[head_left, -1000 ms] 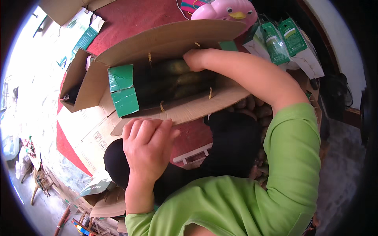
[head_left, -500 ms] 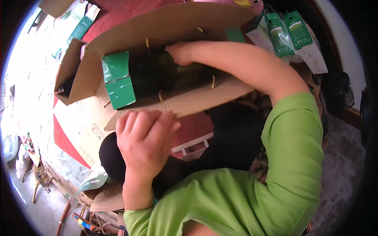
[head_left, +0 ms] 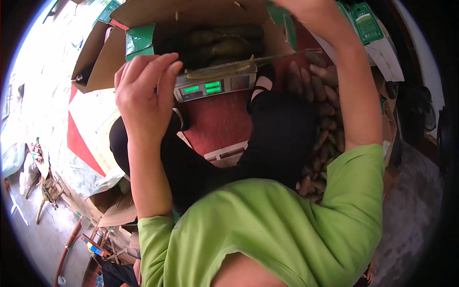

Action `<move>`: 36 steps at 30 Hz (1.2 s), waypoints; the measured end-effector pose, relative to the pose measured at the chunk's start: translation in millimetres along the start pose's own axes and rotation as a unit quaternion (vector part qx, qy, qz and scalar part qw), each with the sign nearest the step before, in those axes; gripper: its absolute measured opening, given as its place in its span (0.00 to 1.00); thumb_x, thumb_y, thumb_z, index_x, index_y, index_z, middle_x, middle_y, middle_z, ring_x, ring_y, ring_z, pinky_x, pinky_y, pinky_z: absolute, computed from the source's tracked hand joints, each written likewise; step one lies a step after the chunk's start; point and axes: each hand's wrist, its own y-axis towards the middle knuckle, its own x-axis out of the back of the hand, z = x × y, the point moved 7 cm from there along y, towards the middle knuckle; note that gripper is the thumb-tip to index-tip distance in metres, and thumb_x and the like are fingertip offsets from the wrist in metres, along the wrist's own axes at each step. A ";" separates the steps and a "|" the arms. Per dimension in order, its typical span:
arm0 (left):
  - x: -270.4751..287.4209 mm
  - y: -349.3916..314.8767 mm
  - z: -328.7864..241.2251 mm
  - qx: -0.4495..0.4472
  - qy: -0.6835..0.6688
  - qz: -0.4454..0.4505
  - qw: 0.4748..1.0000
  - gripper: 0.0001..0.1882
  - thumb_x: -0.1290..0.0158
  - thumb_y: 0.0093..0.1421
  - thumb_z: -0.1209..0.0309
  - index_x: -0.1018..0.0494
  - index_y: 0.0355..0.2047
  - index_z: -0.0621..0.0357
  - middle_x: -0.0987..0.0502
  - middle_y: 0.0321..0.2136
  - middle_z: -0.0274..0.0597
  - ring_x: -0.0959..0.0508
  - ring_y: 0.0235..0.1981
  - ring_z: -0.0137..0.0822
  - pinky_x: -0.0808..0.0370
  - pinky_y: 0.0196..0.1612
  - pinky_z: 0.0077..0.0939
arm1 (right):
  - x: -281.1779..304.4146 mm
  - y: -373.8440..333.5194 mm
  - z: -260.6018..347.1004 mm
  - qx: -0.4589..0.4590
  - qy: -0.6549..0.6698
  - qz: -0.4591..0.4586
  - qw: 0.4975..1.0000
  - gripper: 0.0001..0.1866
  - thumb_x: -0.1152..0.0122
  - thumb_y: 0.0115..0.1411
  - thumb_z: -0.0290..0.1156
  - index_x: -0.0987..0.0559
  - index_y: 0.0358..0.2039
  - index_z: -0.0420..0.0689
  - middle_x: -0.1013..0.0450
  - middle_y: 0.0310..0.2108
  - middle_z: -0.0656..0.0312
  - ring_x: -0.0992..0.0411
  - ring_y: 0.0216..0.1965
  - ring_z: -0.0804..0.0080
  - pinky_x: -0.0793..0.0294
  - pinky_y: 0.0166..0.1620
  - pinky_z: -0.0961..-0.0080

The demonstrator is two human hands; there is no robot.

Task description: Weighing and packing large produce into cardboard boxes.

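Note:
A long cardboard box (head_left: 205, 14) with green end flaps lies across the top of the view. Several long, dark greenish produce pieces (head_left: 229, 45) lie inside. The near cardboard flap (head_left: 272, 58) shows almost edge-on, with a yellow rope handle (head_left: 220, 71). Below it, a scale (head_left: 210, 87) shows a lit green display. At the flap's left end is my left hand (head_left: 146, 91), fingers bent with a gap at the thumb; I see nothing in it. My right hand (head_left: 299, 5) is beside the right green flap (head_left: 283, 21), its fingers cut off by the upper edge.
Several long brownish tubers (head_left: 320, 100) are heaped on the right, beside my leg (head_left: 284, 134). Green packages (head_left: 366, 24) stand in a white carton (head_left: 385, 55) at the upper right. An open cardboard box (head_left: 93, 60) stands at the left. Red floor (head_left: 217, 117) shows between my legs.
My right hand has left the box's inside and moved to its right end. The near flap has tipped to nearly edge-on, uncovering the scale's display. My left hand has moved up and left.

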 end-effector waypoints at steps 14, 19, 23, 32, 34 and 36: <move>-0.8 -0.8 5.4 -0.002 0.029 -0.031 0.999 0.06 0.45 0.55 0.66 0.22 0.28 0.54 0.23 0.25 0.32 0.24 0.30 0.34 0.33 0.42 0.27 | -36.5 -341.1 -320.2 -0.303 -0.090 -0.200 0.928 0.15 0.46 0.53 0.25 0.26 0.43 0.38 0.26 0.40 0.50 0.28 0.43 0.59 0.31 0.47 0.70; 2.6 -1.2 12.4 0.010 0.021 -0.047 0.999 0.06 0.44 0.55 0.66 0.22 0.28 0.54 0.24 0.25 0.33 0.24 0.29 0.34 0.32 0.41 0.27 | -117.2 -367.3 -293.5 -0.305 -0.106 -0.117 0.939 0.14 0.49 0.56 0.29 0.25 0.40 0.36 0.26 0.38 0.46 0.28 0.43 0.54 0.31 0.44 0.67; -2.2 3.3 9.2 0.012 0.004 -0.057 0.998 0.07 0.43 0.54 0.67 0.22 0.28 0.57 0.24 0.24 0.36 0.24 0.27 0.35 0.30 0.36 0.26 | -179.5 -401.3 -266.9 -0.323 -0.102 -0.099 0.936 0.14 0.49 0.56 0.30 0.26 0.41 0.36 0.26 0.38 0.47 0.28 0.42 0.56 0.32 0.44 0.67; 14.8 0.1 31.8 0.125 -0.048 -0.110 0.985 0.07 0.44 0.57 0.70 0.22 0.30 0.61 0.24 0.26 0.37 0.25 0.28 0.27 0.30 0.33 0.19 | -176.0 -404.9 -328.4 -0.317 -0.086 -0.032 0.944 0.15 0.50 0.57 0.30 0.26 0.42 0.35 0.25 0.37 0.50 0.28 0.40 0.62 0.32 0.44 0.67; 13.4 2.0 39.0 0.141 -0.097 -0.135 0.976 0.08 0.45 0.58 0.70 0.21 0.31 0.61 0.24 0.27 0.37 0.24 0.30 0.26 0.29 0.35 0.18 | -163.6 -395.7 -335.4 -0.309 -0.091 -0.031 0.946 0.15 0.50 0.57 0.30 0.27 0.42 0.35 0.25 0.37 0.51 0.28 0.39 0.63 0.32 0.43 0.66; 20.0 -0.4 48.6 0.187 -0.156 -0.161 0.956 0.09 0.47 0.60 0.70 0.22 0.35 0.61 0.23 0.31 0.37 0.24 0.35 0.28 0.29 0.40 0.18 | -134.3 -388.5 -338.9 -0.359 0.116 -0.165 0.911 0.14 0.50 0.58 0.29 0.26 0.42 0.36 0.25 0.36 0.57 0.29 0.37 0.71 0.31 0.41 0.69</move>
